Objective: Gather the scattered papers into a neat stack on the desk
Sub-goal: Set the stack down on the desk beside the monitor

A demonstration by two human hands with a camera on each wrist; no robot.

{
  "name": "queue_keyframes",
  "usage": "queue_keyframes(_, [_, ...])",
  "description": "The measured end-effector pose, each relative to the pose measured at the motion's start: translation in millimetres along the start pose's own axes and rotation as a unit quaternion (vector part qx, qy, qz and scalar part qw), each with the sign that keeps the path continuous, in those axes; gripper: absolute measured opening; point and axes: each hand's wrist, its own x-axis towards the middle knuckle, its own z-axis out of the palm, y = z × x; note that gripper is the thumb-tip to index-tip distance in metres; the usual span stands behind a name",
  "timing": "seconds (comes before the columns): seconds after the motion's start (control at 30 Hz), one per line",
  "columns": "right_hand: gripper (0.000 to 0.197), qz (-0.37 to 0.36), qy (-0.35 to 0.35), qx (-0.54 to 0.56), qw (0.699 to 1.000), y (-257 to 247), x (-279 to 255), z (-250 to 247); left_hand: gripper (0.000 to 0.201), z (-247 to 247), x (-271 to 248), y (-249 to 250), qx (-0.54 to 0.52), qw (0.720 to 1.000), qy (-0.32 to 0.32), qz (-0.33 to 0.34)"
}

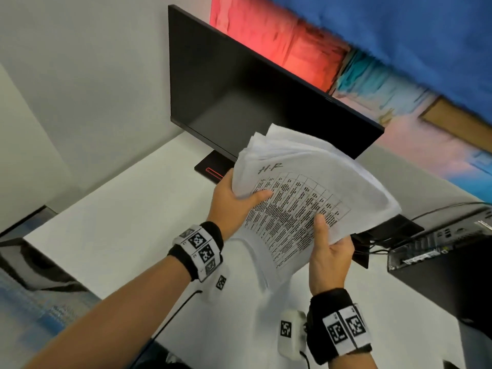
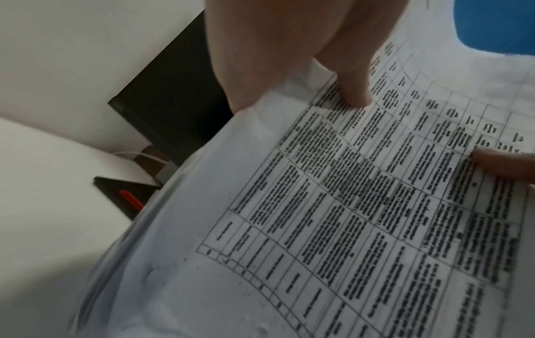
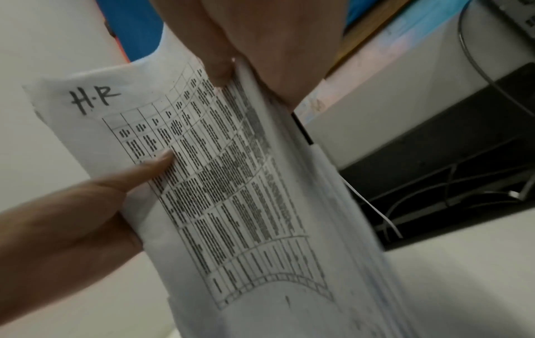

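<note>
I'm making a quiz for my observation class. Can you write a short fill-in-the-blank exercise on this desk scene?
1. The bundle of papers is gripped by ____ hands, the left hand and the right hand.
2. The top sheet carries the handwritten letters ____.
3. The monitor behind the papers has a screen that is ____.
4. The printed text on the top sheet sits in a ____.

Missing words: both; H-R; dark; table

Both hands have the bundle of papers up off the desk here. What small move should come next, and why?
Probably lower the papers and tap their bottom edge on the desk to square them. The left hand and right hand grip opposite sides, but the sheets' edges are fanned and uneven, so they are not yet a neat stack.
</note>
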Motion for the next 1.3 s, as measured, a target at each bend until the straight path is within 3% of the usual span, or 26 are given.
queue_keyframes(0.1, [0.033,0.042,-0.073,-0.104,0.991,25.2,-7.1,-13.2,0.059,-2.0,-9.8,-22.1,0.048,0.997,0.023,-0.053])
queue_keyframes(0.2, [0.037,0.072,-0.116,-0.198,0.971,46.2,-10.7,-24.2,0.051,-7.9,-11.3,-44.4,0.115,0.989,-0.012,-0.095])
queue_keyframes(0.3, [0.036,0.058,-0.15,-0.219,0.962,45.4,-4.1,-24.4,0.037,-9.7,-13.3,-50.3,0.16,0.983,-0.04,-0.087])
queue_keyframes(0.5, [0.034,0.029,-0.167,-0.218,0.961,47.8,3.0,-7.2,0.027,-25.0,-16.1,-40.5,0.21,0.976,0.025,-0.048])
queue_keyframes(0.67, [0.013,0.059,-0.212,-0.217,0.951,52.7,-1.1,24.0,0.029,-88.5,-4.4,-38.3,0.281,0.957,0.035,-0.068])
queue_keyframes(0.77, [0.016,0.157,-0.282,-0.229,0.918,73.4,-2.5,33.3,0.027,-152.4,12.1,-47.5,0.36,0.923,0.04,-0.128])
queue_keyframes(0.9, [0.015,0.265,-0.357,-0.303,0.843,111.7,-13.4,28.1,0.042,-233.0,33.5,-67.0,0.506,0.82,0.014,-0.266])
queue_keyframes(0.97, [0.022,0.312,-0.361,-0.327,0.816,125.7,-22.1,24.1,0.047,-256.5,42.0,-74.4,0.537,0.79,0.011,-0.297])
queue_keyframes(1.13, [0.045,0.349,-0.305,-0.324,0.825,137.9,-31.2,19.9,0.042,-271.0,73.4,-82.4,0.549,0.79,0.044,-0.268])
queue_keyframes(1.3, [0.015,0.323,-0.297,-0.353,0.826,128.0,-24.0,8.8,0.029,-276.2,102.2,-79.1,0.588,0.775,0.078,-0.216])
